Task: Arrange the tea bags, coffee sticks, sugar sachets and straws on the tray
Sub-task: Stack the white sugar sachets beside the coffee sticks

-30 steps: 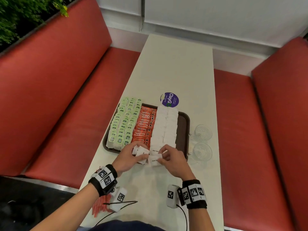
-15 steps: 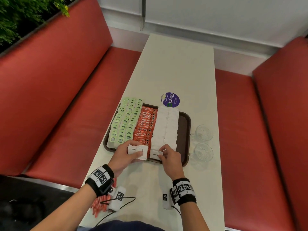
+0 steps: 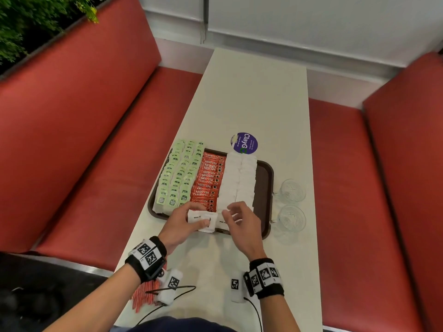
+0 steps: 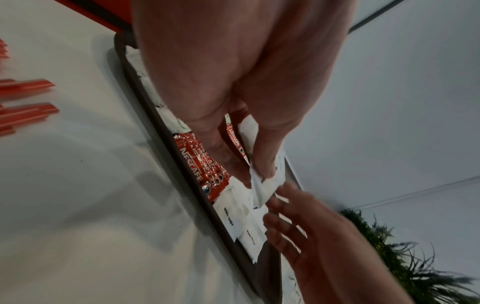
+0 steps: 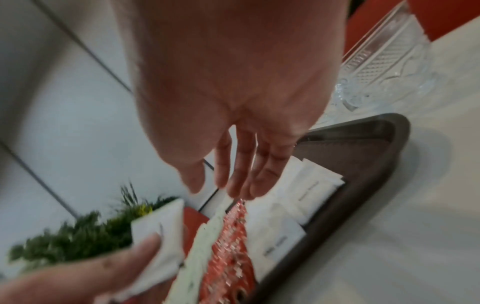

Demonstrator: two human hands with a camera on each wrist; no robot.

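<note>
A dark brown tray (image 3: 263, 183) carries rows of green tea bags (image 3: 178, 178), red coffee sticks (image 3: 208, 180) and white sugar sachets (image 3: 239, 180). My left hand (image 3: 197, 214) hovers over the tray's near edge and pinches a small stack of white sugar sachets (image 3: 211, 222), seen edge-on in the left wrist view (image 4: 261, 185). My right hand (image 3: 233, 213) hangs beside it over the near end of the sugar rows, its fingers (image 5: 233, 181) straight and holding nothing. Red straws (image 3: 141, 297) lie on the table under my left wrist.
Two glass cups (image 3: 292, 190) (image 3: 291, 218) stand just right of the tray. A round purple sticker (image 3: 244, 143) sits on the table behind the tray. Red benches (image 3: 96, 140) flank the narrow white table (image 3: 259, 97). A bare strip runs along the tray's right side.
Both hands moved forward from in front of the tray to its near end. My right hand has let go of a sachet it held there and opened its fingers.
</note>
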